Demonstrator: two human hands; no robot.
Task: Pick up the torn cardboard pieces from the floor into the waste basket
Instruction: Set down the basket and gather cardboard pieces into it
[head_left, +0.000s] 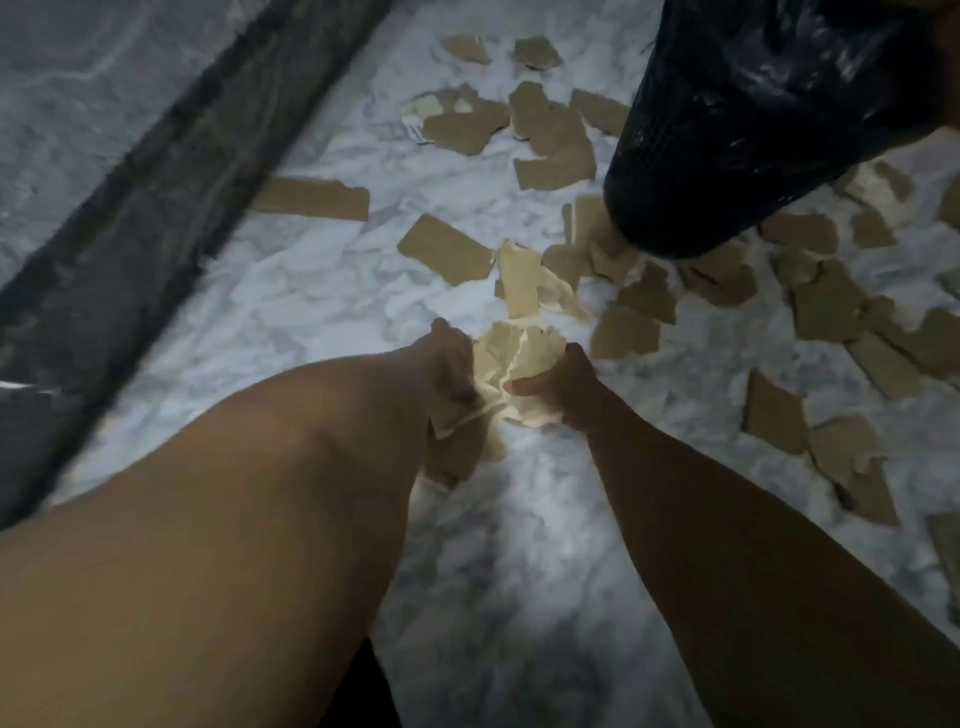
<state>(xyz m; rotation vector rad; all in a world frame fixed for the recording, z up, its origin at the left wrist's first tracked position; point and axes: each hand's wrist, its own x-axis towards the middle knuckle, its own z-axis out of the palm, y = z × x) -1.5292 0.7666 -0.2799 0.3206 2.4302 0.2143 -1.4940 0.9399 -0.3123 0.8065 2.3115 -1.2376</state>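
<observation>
2 bare hands meet at the near middle of a white, grey-veined marble floor (322, 291), the left hand (451, 364) and the right hand (566, 382) closing from either side on a crumpled bundle of torn cardboard pieces (519, 358). The right hand's fingers are curled round the bundle, its thumb (522, 386) laid against the near side; the left hand's fingers curl into the bundle from the left, though blur hides how each one lies. A few pale scraps (457, 457) show just beneath the left wrist. Beyond the hands, loose brown pieces (447, 249) lie scattered over the middle and right of the floor, several overlapping, with a further cluster (550, 130) toward the far edge. 1 long strip (311, 198) lies apart from the rest, just beside the dark border band (156, 171) that runs diagonally along the floor's left edge. At the far right stands the waste basket (753, 130), lined with a glossy black bag, its base touching several of the scattered pieces.
</observation>
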